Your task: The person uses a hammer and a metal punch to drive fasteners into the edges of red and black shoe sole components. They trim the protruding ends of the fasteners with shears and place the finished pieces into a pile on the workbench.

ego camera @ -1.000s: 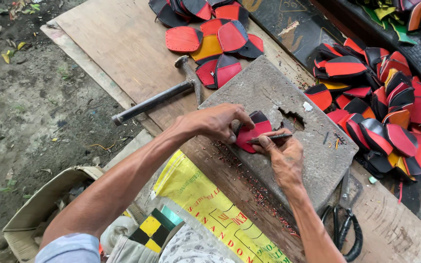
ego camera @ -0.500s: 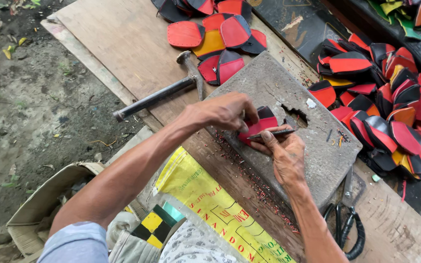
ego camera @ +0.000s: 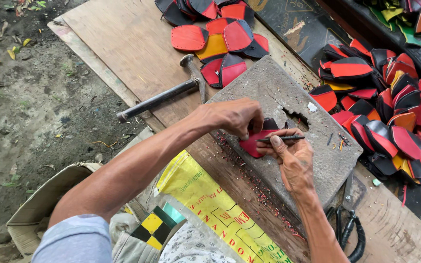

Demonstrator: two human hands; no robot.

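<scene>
Two hands on a grey stone slab (ego camera: 288, 97) atop the wooden bench (ego camera: 123, 44). Left hand (ego camera: 232, 117) pins a red-and-black leather piece (ego camera: 255, 141) flat; right hand (ego camera: 293, 156) pinches a thin dark tool (ego camera: 286, 139) against it. Hammer (ego camera: 159, 97) nearby.

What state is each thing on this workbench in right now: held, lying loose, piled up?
Left hand: pressing the red-and-black piece down.
Right hand: gripping a thin dark tool.
Red-and-black piece: flat on the stone block, held.
Thin dark tool: held, lying across the piece.
Hammer: lying loose on the board.
Scissors: lying untouched.
Finished pieces: piled loosely.
</scene>
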